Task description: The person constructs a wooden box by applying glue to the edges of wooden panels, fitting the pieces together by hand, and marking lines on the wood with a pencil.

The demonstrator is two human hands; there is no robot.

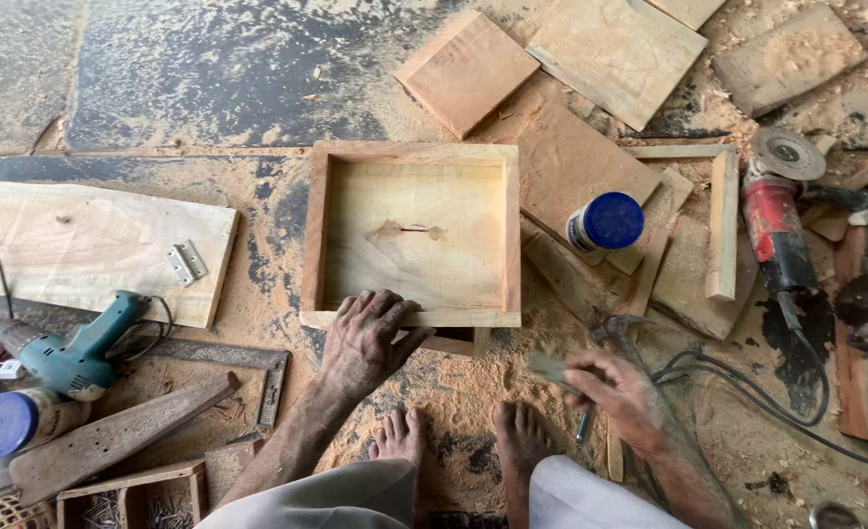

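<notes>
The shallow wooden box frame (414,235) lies open side up on the sawdust-covered floor (209,88), just ahead of the person's bare feet. The left hand (365,338) rests flat on its near edge, fingers spread wide. The right hand (610,387), beside a hammer (618,328), has its fingers closed on a small flat grey-green piece (550,367); a blue-capped bottle (602,223) stands right of the frame.

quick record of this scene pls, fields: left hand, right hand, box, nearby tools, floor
left hand: flat on near edge of wooden box
right hand: holds small flat grey piece
box: open, shallow, empty
nearby tools: teal drill, red angle grinder, blue-capped bottle
floor: sawdust, scattered boards
</notes>
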